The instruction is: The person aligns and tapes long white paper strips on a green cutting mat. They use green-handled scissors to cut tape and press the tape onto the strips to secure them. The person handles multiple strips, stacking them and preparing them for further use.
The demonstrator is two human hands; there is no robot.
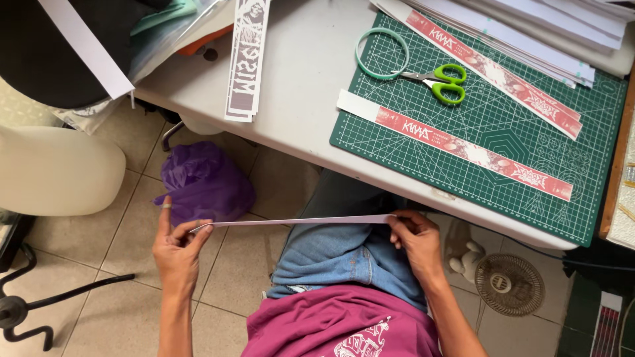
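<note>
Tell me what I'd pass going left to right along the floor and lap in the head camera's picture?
White chair → left hand → purple plastic bag → white paper strip stretched between both hands → right hand → small white toy figure → round fan.

Three red strips [473,152], one scissors [440,80]

We see the paper strip [297,221] edge-on, its face hidden; the cutting mat [503,125] lies partly under paper stacks [529,26] cropped at the top edge.
</note>
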